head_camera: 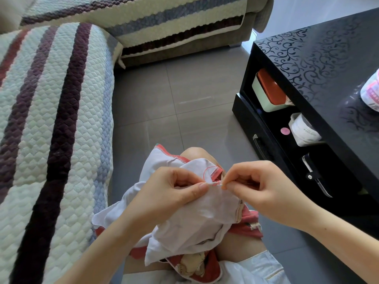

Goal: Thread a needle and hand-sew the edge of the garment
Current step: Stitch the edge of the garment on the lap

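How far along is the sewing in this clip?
Done: the needle looks threaded, and red thread loops out of the garment edge. In hand: the left hand pinches that edge and the right hand pinches the needle at the fabric. Left: the rest of the edge; how much, I cannot tell.

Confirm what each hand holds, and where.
Left hand pinches the garment at the edge being sewn; right hand pinches the needle just beside that edge.
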`<state>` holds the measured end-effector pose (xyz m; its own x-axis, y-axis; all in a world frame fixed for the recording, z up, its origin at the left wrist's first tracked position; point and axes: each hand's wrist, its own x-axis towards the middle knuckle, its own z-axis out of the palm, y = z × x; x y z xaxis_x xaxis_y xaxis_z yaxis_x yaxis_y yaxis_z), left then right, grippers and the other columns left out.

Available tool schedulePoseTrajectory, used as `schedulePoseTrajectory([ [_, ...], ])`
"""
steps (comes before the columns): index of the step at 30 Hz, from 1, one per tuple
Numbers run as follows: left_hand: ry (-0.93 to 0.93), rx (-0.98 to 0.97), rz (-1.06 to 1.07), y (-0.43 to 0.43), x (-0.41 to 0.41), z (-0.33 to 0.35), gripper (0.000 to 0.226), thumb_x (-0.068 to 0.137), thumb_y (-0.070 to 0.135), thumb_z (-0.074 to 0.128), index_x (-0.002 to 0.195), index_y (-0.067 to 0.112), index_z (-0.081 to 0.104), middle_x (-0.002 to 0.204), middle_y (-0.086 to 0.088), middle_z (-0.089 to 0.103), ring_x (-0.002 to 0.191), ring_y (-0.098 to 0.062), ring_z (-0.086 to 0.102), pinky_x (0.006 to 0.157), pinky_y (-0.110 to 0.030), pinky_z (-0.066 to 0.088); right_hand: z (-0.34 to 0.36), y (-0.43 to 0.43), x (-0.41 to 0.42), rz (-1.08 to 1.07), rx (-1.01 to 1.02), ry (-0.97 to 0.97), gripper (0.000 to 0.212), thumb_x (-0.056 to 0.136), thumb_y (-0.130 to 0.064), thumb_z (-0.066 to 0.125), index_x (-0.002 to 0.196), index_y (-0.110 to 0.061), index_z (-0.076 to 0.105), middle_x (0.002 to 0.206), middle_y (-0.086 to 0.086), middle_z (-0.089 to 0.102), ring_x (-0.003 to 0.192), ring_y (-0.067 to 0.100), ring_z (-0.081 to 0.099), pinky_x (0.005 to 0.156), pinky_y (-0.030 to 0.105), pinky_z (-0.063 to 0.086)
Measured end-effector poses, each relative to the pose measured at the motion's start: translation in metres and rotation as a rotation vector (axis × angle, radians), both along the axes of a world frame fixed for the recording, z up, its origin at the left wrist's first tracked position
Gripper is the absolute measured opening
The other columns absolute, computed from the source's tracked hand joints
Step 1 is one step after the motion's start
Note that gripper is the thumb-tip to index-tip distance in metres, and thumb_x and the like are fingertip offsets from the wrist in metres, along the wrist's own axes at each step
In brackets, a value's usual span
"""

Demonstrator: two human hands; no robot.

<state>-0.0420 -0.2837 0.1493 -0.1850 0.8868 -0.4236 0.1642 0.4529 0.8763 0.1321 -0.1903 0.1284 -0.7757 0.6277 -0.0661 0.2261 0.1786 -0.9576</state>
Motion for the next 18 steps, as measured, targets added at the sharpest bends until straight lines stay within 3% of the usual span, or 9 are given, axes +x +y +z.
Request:
schedulePoseTrajectory([
  [6, -0.177, -0.033, -0.013, -0.0004, -0.0031, 0.0005, 0.014, 0.078, 0.025, 0.067, 0.073, 0.017, 0.076, 0.072, 0.002, 0.071, 0.069, -0.002, 0.063, 0.063, -0.014, 0.049, 0.0012, 0.0035, -0.0011, -0.005, -0.258, 0.057, 0.013, 0.073, -0.01, 0.061, 0.07, -0.015, 0.072, 0.07, 0.004, 0.07, 0.068, 0.004, 0.062, 0.065, 0.014, 0.046],
  [12, -0.342, -0.031, -0.038, 0.0004, -0.0055, 0.0034, 0.013, 0.073, 0.024, 0.065, 0.069, 0.018, 0.075, 0.07, 0.001, 0.069, 0.066, -0.004, 0.061, 0.06, -0.013, 0.049, 0.007, 0.0043, -0.0032, 0.019, -0.46, 0.122, 0.008, 0.07, -0.003, 0.06, 0.072, -0.001, 0.067, 0.061, -0.004, 0.066, 0.055, -0.004, 0.057, 0.052, 0.006, 0.041],
  [18, -0.392, 0.007, -0.004, 0.0001, -0.0055, 0.0039, 0.011, 0.073, 0.02, 0.063, 0.071, 0.014, 0.073, 0.067, 0.002, 0.069, 0.062, -0.002, 0.062, 0.057, -0.011, 0.047, 0.0006, 0.0009, -0.0041, -0.006, -0.56, 0.161, 0.008, 0.073, -0.004, 0.06, 0.071, -0.006, 0.067, 0.064, -0.002, 0.065, 0.053, -0.001, 0.053, 0.05, 0.009, 0.038],
])
